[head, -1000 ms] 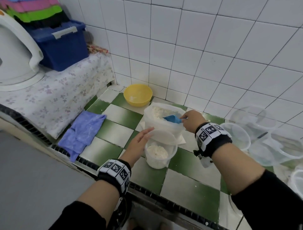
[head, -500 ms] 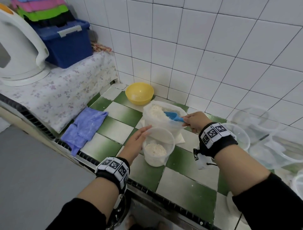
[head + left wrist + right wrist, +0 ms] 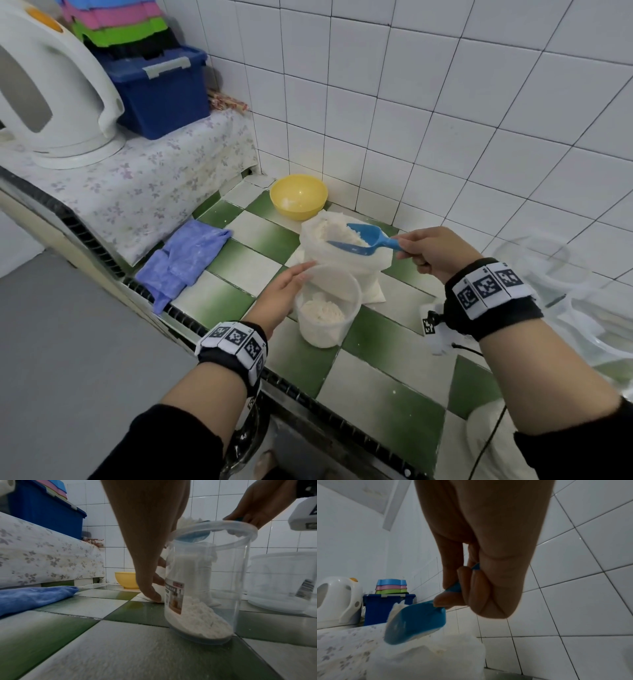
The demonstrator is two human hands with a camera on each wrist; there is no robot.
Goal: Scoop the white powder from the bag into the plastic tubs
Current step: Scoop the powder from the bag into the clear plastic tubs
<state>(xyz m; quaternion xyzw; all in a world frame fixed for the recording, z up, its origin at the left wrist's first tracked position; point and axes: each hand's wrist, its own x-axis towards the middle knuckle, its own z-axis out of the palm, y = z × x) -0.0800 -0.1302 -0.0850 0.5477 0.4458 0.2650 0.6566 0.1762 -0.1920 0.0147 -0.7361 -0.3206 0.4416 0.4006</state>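
A clear plastic tub stands on the green and white tiled counter with white powder in its bottom. My left hand grips its left side, fingers curled behind it. Just beyond the tub stands the open white bag of powder. My right hand pinches the handle of a blue scoop. The scoop is heaped with powder and hangs just above the bag's mouth.
A yellow bowl sits by the wall behind the bag. A blue cloth lies to the left. A white kettle and a blue box stand on the raised cloth-covered ledge. Several empty clear tubs crowd the right.
The scoop has come up out of the bag loaded with powder, and my right hand has risen a little. My left hand has stayed on the tub.
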